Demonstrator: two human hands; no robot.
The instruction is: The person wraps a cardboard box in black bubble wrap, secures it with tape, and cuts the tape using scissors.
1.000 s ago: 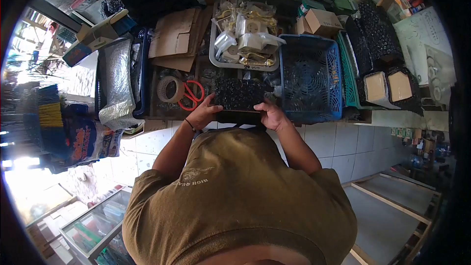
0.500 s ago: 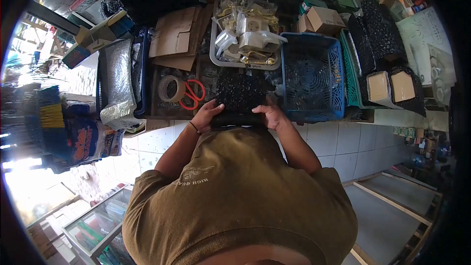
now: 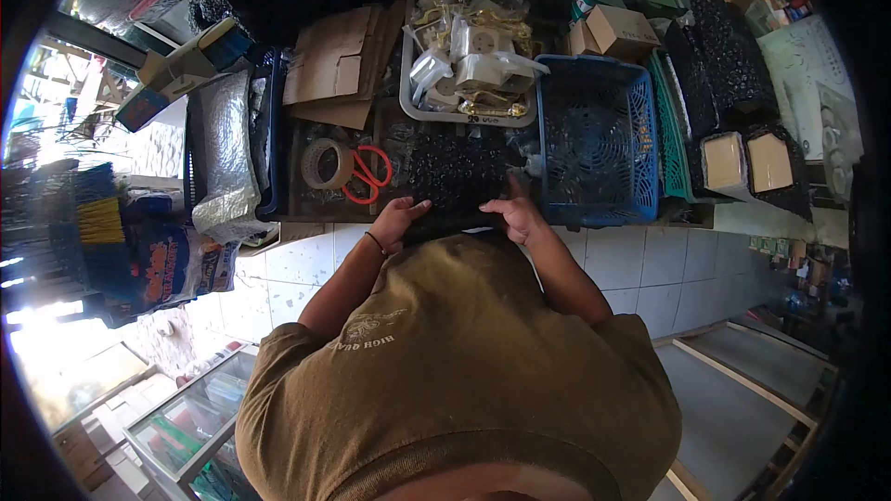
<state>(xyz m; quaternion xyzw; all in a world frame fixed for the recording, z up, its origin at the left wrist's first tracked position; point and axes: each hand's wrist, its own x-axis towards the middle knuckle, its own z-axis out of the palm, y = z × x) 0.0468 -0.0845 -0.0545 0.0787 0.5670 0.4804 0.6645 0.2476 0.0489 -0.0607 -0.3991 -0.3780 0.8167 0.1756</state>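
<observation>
A piece of black bubble wrap [image 3: 455, 167] lies at the table's near edge, close to my body. On its left side my left hand [image 3: 399, 221] grips the near edge, thumb on top and fingers curled underneath. At the other side my right hand [image 3: 517, 215] holds the same edge, its thumb pressed on the wrap. A roll of tape [image 3: 345, 167] and a pair of scissors with red-orange handles [image 3: 388, 167] lie left of the wrap. Whether anything is wrapped inside the black sheet cannot be seen.
A white tray [image 3: 408, 104] of bagged sockets and gold-coloured handles stands behind the wrap. To the right is a blue basket [image 3: 652, 144], with a green basket [image 3: 670, 130] beyond it. Flat cardboard [image 3: 320, 83] and silver bubble wrap [image 3: 223, 148] lie left. Small cartons [image 3: 624, 32] sit at back right.
The near edge of the black bubble wrap has shifted slightly, with both hands still on it. The view has moved a little; the surrounding things look unchanged.
</observation>
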